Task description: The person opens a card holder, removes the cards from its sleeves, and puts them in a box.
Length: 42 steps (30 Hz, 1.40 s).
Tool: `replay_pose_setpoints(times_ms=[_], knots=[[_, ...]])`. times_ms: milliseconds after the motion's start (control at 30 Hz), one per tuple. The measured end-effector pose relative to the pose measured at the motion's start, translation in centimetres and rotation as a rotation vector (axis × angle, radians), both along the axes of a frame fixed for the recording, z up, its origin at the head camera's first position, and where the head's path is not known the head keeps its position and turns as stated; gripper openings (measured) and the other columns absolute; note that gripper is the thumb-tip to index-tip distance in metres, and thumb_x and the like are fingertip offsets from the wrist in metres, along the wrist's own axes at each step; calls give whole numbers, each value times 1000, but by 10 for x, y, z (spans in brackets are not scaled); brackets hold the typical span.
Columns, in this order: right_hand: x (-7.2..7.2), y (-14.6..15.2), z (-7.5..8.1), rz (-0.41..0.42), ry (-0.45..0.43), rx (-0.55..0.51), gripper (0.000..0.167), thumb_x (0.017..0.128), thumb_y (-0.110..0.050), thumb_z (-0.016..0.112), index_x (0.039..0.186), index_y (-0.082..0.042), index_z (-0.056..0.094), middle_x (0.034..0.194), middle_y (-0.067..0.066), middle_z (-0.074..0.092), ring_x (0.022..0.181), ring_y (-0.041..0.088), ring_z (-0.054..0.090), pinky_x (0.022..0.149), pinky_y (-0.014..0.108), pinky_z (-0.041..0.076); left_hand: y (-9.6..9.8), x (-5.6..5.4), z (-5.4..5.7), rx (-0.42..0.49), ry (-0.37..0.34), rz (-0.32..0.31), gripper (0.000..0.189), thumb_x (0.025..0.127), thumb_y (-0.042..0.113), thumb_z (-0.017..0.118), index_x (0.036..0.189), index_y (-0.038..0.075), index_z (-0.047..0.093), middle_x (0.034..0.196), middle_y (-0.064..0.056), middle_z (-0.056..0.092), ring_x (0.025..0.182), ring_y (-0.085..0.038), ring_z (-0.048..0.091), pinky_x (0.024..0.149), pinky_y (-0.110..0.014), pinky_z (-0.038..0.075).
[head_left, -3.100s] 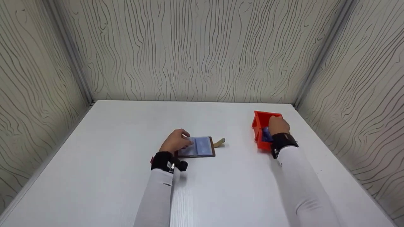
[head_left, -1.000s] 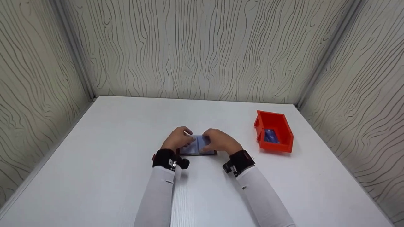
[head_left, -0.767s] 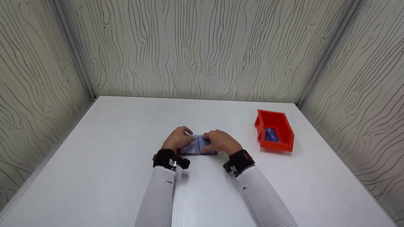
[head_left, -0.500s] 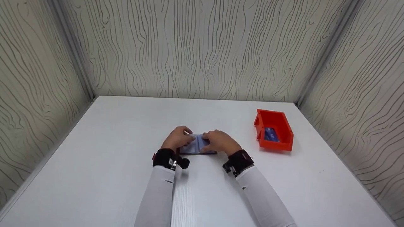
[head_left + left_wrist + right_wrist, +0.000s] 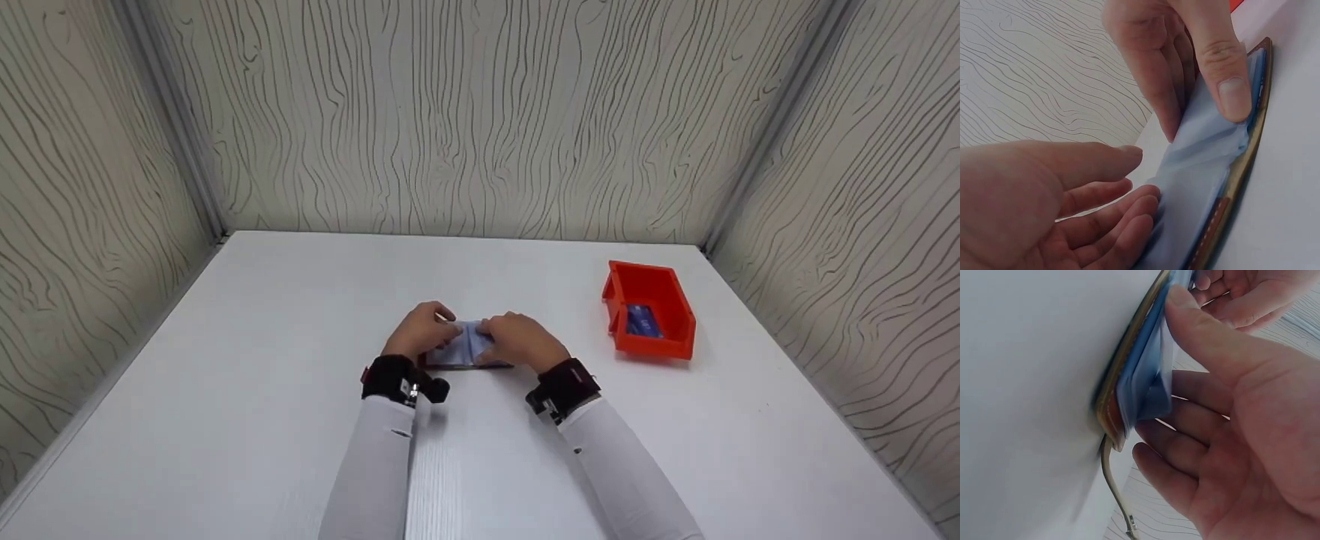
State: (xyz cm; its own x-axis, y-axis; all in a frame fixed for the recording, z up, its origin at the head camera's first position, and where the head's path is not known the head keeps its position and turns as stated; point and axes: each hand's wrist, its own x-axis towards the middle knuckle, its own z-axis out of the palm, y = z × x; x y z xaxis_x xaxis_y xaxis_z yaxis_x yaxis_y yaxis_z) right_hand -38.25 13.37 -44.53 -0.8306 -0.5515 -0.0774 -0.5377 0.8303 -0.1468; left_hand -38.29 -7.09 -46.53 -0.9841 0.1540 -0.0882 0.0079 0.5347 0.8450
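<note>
An opened card holder with a brown cover and clear bluish sleeves lies on the white table. My left hand is at its left half; in the left wrist view the loosely bent fingers touch the sleeve edge, with the thumb apart from it. At the right half, my right hand pinches the sleeves, thumb on top near the fold and fingers at the outer edge. A blue piece shows among the sleeves there; whether it is a card I cannot tell. The strap hangs past the cover's end.
A red bin stands at the right of the table, with a blue card inside. Patterned panels rise behind and on both sides of the table.
My right hand has gone from inside the red bin leftward to the card holder's right half, and has lately shifted slightly further toward the fold. The left hand has stayed almost still.
</note>
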Motion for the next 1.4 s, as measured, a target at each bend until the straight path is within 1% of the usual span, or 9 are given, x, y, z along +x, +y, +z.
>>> replay_pose_setpoints(times_ms=[300, 500, 700, 800, 933, 1033, 1200, 1267, 1400], knots=[[4, -6, 3, -9, -11, -25, 57, 95, -32, 85, 146, -10, 69, 130, 12, 79, 113, 33, 70, 104, 51, 57, -2, 0, 0, -4, -2, 3, 37, 99, 23, 73, 130, 4, 70, 114, -13, 79, 88, -18, 70, 68, -26, 50], [7, -2, 8, -32, -106, -57, 75, 88, -35, 91, 155, -17, 61, 140, 8, 75, 117, 27, 66, 108, 49, 55, -3, 0, 0, -7, -29, 2, 38, 100, 25, 72, 132, 5, 69, 119, -14, 78, 94, -20, 72, 72, -28, 52], [0, 4, 11, 42, -113, -99, 49, 98, -20, 80, 144, -9, 69, 136, 10, 76, 121, 29, 69, 117, 52, 51, -3, 0, 0, 17, -33, 10, 38, 100, 25, 72, 132, 4, 69, 119, -14, 77, 95, -20, 71, 73, -28, 52], [-7, 9, 9, 44, -103, -152, 41, 100, -16, 76, 138, -4, 71, 135, 13, 76, 125, 30, 70, 118, 53, 51, -2, 1, -1, 29, -34, 13, 38, 101, 25, 72, 133, 4, 69, 119, -13, 78, 94, -20, 72, 73, -28, 53], [-16, 17, 3, -49, -138, -316, 52, 99, -11, 73, 148, 1, 61, 146, 20, 68, 137, 36, 65, 117, 53, 53, 0, 1, -1, 41, -32, 16, 38, 101, 24, 72, 132, 4, 69, 119, -14, 77, 95, -20, 72, 72, -29, 52], [-22, 22, -3, -154, -216, -487, 67, 96, -8, 73, 157, 2, 48, 150, 21, 63, 139, 38, 64, 112, 51, 58, 0, 2, -1, 53, -32, 17, 38, 100, 24, 73, 132, 4, 69, 118, -14, 77, 95, -22, 72, 71, -30, 52], [-28, 23, -13, -338, -379, -703, 62, 92, -8, 76, 150, 1, 53, 139, 21, 70, 121, 30, 72, 91, 36, 63, 0, 2, -1, 61, -44, 25, 39, 100, 25, 73, 132, 4, 69, 115, -13, 77, 95, -21, 71, 71, -30, 51], [-28, 23, -16, -386, -439, -746, 62, 92, -10, 78, 148, 2, 54, 140, 23, 71, 118, 28, 73, 91, 33, 61, 0, 2, -2, 58, -51, 30, 39, 100, 25, 73, 132, 4, 69, 114, -12, 76, 95, -21, 70, 71, -30, 51], [-27, 27, -19, -418, -512, -782, 68, 92, -13, 79, 152, 6, 51, 145, 24, 70, 122, 25, 72, 105, 37, 61, 1, 2, -1, 59, -56, 30, 39, 100, 26, 73, 133, 5, 68, 114, -12, 76, 96, -22, 70, 74, -31, 52]])
